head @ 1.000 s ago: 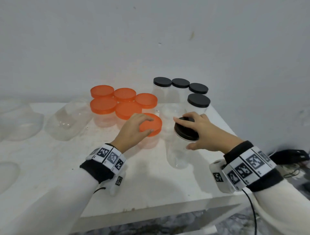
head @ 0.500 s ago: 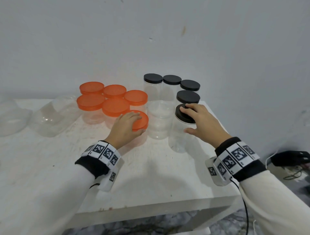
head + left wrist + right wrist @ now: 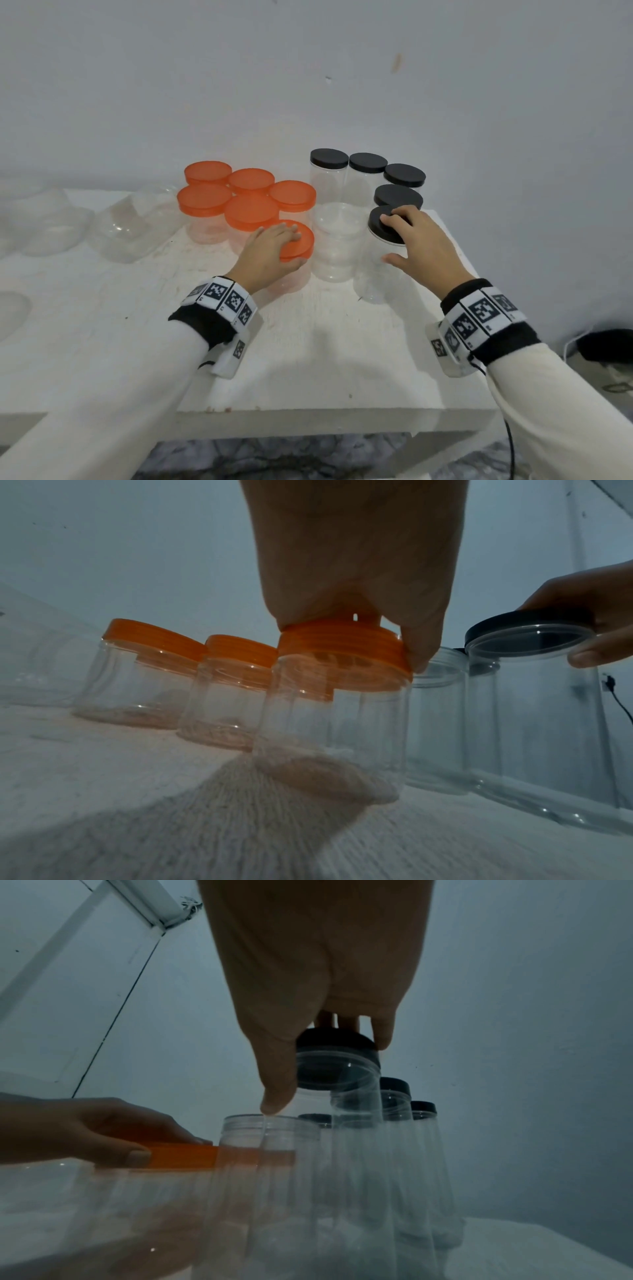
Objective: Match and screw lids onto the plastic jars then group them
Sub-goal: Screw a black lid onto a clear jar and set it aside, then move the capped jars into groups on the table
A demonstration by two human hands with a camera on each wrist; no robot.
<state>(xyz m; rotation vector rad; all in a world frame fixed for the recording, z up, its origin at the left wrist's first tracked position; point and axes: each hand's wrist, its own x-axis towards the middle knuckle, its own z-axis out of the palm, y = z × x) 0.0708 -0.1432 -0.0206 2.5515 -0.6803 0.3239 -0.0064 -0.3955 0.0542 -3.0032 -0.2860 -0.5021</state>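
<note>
While the left hand (image 3: pixel 270 253) lies over the orange lid (image 3: pixel 299 240) of the nearest short jar (image 3: pixel 329 723), its fingers are spread across the top and its thumb is curled against the lid's near edge, so the hand grips the lid; the jar stands upright on the white table (image 3: pixel 308 359), just in front of five other orange-lidded jars (image 3: pixel 239 195) grouped at the back left; the right hand (image 3: pixel 424 246) sits on the black lid (image 3: pixel 380 226) of a tall clear jar (image 3: pixel 376 274), fingers curled over the top and far rim, thumb stretched down the near side of the jar just below the lid; in the right wrist view the fingers (image 3: pixel 382 1031) hook over the lid's edge, so this hand too is clamped on its lid; the tall jar stands at the front of four black-lidded jars (image 3: pixel 366 171) lined along the right side near the wall (image 3: pixel 308 85); between the two held jars stands a clear jar with no lid (image 3: pixel 337 240), close to both; further left on the table lie some clear plastic pieces (image 3: pixel 133 222), too blurred to name; both wrists wear bands with black-and-white square markers (image 3: pixel 226 298).
</note>
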